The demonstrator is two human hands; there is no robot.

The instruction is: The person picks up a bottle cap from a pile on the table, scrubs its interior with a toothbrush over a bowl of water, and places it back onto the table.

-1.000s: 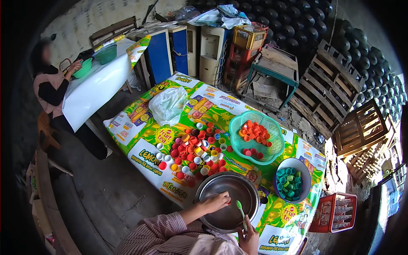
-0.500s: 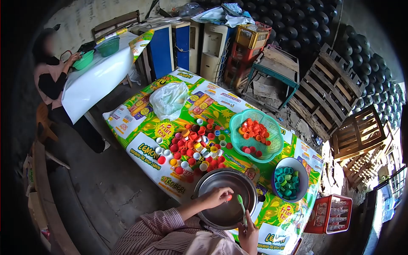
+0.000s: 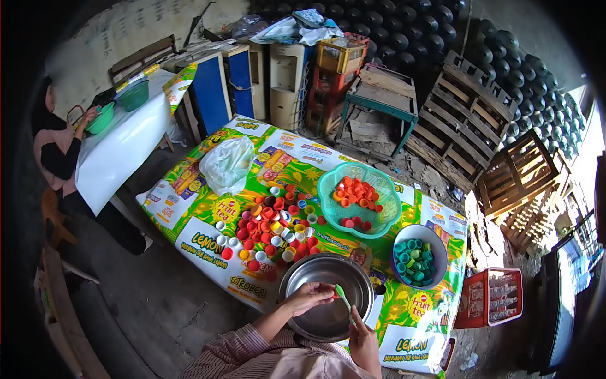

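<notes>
Over the metal bowl (image 3: 360, 278), my left hand (image 3: 310, 298) pinches a small red cap (image 3: 334, 295). My right hand (image 3: 360, 333), at the bowl's right side, grips a green-handled tool (image 3: 343, 295) whose upper end touches or nearly touches the cap. Beyond the bowl lies a loose pile of red, white and yellow caps (image 3: 271, 227). A mint green basket (image 3: 391, 218) holds orange and red caps, and a bowl (image 3: 440, 246) to the right holds teal and green caps.
A plastic bag (image 3: 227, 165) rests on the table's far left part. At another table (image 3: 120, 148) a person (image 3: 60, 151) sits with green bowls. A red crate (image 3: 473, 303) stands at the right; pallets (image 3: 461, 120) and stacked crates (image 3: 334, 82) are behind.
The view has shifted, so the table appears further left. My left hand has turned and brought the red cap against or close to the green tool's end.
</notes>
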